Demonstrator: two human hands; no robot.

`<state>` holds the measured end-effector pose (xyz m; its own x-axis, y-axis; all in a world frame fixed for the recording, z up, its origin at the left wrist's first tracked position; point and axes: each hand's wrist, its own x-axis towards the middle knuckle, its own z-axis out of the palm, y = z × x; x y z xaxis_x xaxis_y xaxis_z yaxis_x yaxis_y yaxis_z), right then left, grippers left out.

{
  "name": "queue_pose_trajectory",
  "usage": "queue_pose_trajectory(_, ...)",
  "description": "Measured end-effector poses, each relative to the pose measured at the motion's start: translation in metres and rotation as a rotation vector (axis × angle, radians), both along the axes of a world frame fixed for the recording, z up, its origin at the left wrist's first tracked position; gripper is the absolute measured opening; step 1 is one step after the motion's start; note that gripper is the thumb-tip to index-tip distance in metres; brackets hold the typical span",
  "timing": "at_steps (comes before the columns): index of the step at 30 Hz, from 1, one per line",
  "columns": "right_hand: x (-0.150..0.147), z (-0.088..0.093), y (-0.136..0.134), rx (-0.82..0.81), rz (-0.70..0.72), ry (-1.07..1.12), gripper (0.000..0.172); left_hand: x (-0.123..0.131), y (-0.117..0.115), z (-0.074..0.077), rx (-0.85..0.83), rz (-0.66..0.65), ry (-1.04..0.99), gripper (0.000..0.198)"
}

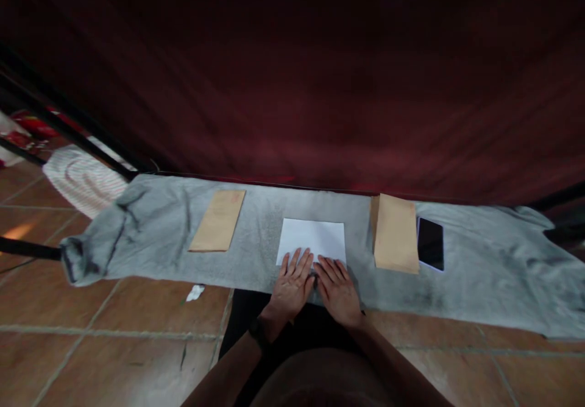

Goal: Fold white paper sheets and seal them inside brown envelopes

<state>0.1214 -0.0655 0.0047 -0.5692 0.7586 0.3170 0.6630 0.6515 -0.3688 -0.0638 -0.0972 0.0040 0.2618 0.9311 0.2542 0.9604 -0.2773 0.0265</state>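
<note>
A white sheet of paper (pixel 312 234) lies in front of me on a grey cloth. My left hand (pixel 292 284) rests flat on its near left part, fingers stretched out. Beside it, my right hand (pixel 337 288) lies flat over the near right part, fingers extended as well. The two hands are close together, thumbs almost meeting, and they cover the sheet's near edge. Neither hand grips anything. To the left lies a brown paper envelope (pixel 218 220). On the right is a stack of brown envelopes (pixel 397 233), a little uneven at its left side.
A phone (pixel 430 244) with a dark screen lies right of the stack. The grey cloth (pixel 260 261) covers a long narrow surface against a dark red curtain (pixel 292 102). A white scrap (pixel 195 292) lies on the tiled floor (pixel 150 315). Striped fabric (pixel 85 178) hangs at far left.
</note>
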Motion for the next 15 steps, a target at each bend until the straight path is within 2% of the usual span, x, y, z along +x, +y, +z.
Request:
queue_pose_trajectory(3, 0.003, -0.001, 0.010, -0.089, -0.026, 0.123, 0.044, 0.000, -0.016, 0.005, -0.034, -0.033, 0.004, 0.059)
queue_pose_trajectory(6, -0.003, -0.002, 0.028, -0.169, -0.015, 0.207, 0.044, 0.001, -0.021, 0.007, -0.056, -0.043, 0.002, 0.058)
queue_pose_trajectory(10, -0.022, -0.003, 0.049, -0.175, 0.104, 0.030, 0.048, 0.002, -0.020, 0.002, -0.053, -0.035, -0.014, 0.056)
queue_pose_trajectory(15, -0.039, -0.005, 0.068, -0.090, 0.028, -0.176, 0.055, 0.004, -0.021, 0.001, -0.060, -0.037, -0.048, 0.056)
